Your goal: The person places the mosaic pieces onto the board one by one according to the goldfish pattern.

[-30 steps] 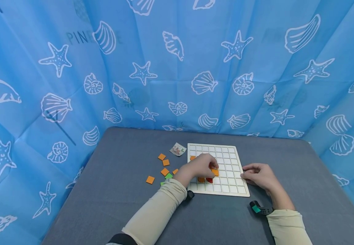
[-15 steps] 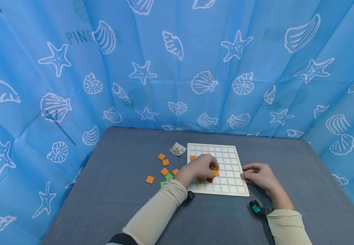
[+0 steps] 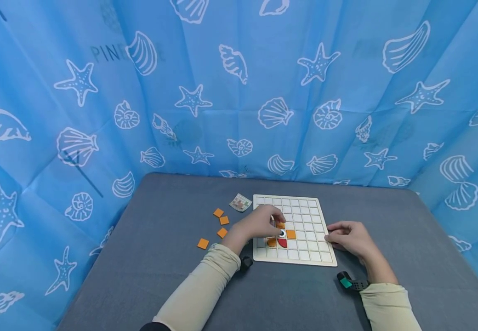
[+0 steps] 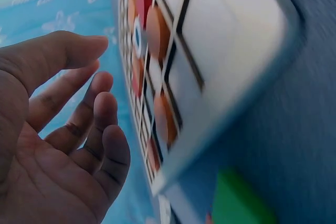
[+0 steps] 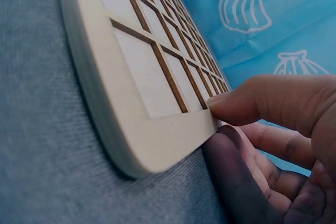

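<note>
A white grid board [image 3: 311,225] lies on the table. My left hand [image 3: 259,223] hovers over its left half, and the left wrist view shows its thumb and fingers [image 4: 116,150] apart with nothing between them. By the fingertips sit an eye tile [image 3: 282,233], a red rounded tile [image 3: 282,243], an orange square tile [image 3: 290,234] and orange rounded tiles [image 3: 271,242]. The hand hides part of the board's left side. My right hand [image 3: 349,236] pinches the board's right edge, thumb [image 5: 231,107] on top and fingers underneath.
Several loose orange tiles [image 3: 222,232] lie left of the board. A small patterned card [image 3: 240,202] rests by its upper left corner. A green tile [image 4: 239,203] shows near the board in the left wrist view. A blue curtain [image 3: 239,92] hangs behind the table.
My left hand has drawn back to the left from the orange square tile, uncovering the eye tile and more of the red one. Its forearm now covers the green tiles. The right hand has stayed put.
</note>
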{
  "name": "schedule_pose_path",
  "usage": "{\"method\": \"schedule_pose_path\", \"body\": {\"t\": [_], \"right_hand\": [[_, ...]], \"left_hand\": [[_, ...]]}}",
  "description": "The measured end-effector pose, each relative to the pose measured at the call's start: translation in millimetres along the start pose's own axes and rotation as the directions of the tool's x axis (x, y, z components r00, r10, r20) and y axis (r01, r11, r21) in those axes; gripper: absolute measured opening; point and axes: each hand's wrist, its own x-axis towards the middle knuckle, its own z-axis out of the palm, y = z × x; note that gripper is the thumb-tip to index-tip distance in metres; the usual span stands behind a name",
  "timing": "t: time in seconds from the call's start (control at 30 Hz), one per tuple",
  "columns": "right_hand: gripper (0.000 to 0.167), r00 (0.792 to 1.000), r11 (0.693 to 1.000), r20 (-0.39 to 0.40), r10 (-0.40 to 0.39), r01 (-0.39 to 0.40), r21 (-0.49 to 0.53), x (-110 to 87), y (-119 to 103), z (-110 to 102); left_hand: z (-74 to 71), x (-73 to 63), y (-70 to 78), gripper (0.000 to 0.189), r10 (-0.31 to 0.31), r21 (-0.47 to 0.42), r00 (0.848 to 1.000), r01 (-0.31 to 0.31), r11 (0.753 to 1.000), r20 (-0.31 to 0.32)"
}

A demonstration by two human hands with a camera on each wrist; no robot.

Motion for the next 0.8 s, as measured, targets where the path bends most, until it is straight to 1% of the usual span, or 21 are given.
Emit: {"method": "schedule_pose_path", "body": {"t": [0.07, 0.13, 0.27, 0.4, 0.5, 0.6, 0.63, 0.7, 0.8], "right_hand": [[0.045, 1.000, 1.000, 0.001, -0.004, 0.004, -0.001, 0.2, 0.5, 0.1], [0.045, 1.000, 1.000, 0.002, -0.006, 0.006, -0.002, 0.1, 0.8, 0.3], [0.044, 1.000, 1.000, 0.001, -0.004, 0.004, -0.003, 0.3, 1.0, 0.1], [0.044, 1.000, 1.000, -0.002, 0.001, -0.001, -0.001, 0.8, 1.3, -0.1], [0.044, 1.000, 1.000, -0.004, 0.005, -0.005, -0.002, 1.1, 1.3, 0.5], [0.044, 1.000, 1.000, -0.004, -0.002, 0.002, -0.007, 0.9, 1.3, 0.5], [0.044, 1.000, 1.000, -0.006, 0.001, -0.001, -0.005, 0.9, 1.1, 0.4], [0.044, 1.000, 1.000, -0.005, -0.003, 0.003, -0.006, 0.7, 0.9, 0.1], [0.045, 1.000, 1.000, -0.002, 0.002, -0.002, -0.001, 0.5, -0.1, 0.2]], "left_hand": [[-6.8, -6.3, -4.3, 0.027, -0.018, -0.015, 1.000, 0.017, 1.000, -0.021], [-14.7, -14.7, -7.8, 0.027, -0.042, -0.035, 0.998, 0.041, 0.999, -0.041], [-28.9, -32.0, -17.2, 0.027, -0.073, -0.066, 0.993, 0.067, 0.996, -0.089], [-41.3, -48.6, -28.2, 0.029, -0.075, -0.075, 0.986, 0.065, 0.995, -0.149], [-50.7, -60.9, -35.7, 0.029, -0.080, -0.091, 0.977, 0.062, 0.994, -0.198], [-60.5, -72.4, -42.2, 0.029, -0.104, -0.118, 0.964, 0.076, 0.990, -0.246], [-63.7, -75.6, -44.2, 0.029, -0.116, -0.126, 0.957, 0.085, 0.988, -0.267], [-69.6, -80.9, -49.0, 0.028, -0.146, -0.137, 0.940, 0.108, 0.985, -0.307], [-77.5, -88.3, -54.5, 0.029, -0.194, -0.146, 0.911, 0.150, 0.978, -0.364]]}}
